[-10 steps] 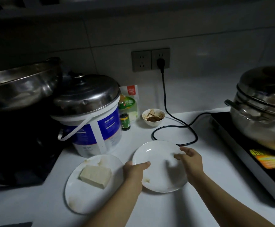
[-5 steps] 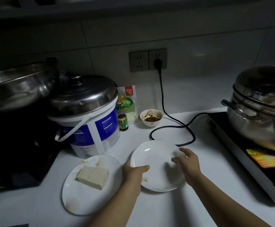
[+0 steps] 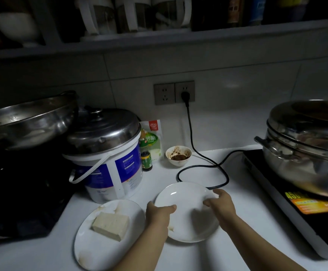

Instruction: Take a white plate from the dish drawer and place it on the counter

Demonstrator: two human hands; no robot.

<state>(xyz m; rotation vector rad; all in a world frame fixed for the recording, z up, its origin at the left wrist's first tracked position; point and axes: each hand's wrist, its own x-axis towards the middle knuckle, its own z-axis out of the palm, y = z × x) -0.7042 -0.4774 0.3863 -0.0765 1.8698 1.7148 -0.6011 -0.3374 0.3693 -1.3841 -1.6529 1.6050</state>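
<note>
Resting between both hands (image 3: 190,209), white plate (image 3: 184,196)

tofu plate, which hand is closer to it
Left. The left hand grips the empty plate right beside the tofu plate; the right hand is on the empty plate's far side.

The white plate (image 3: 184,200) was round, shallow, glossy and empty, and lay flat on the counter (image 3: 243,218) just right of the tofu plate (image 3: 92,245).
</note>
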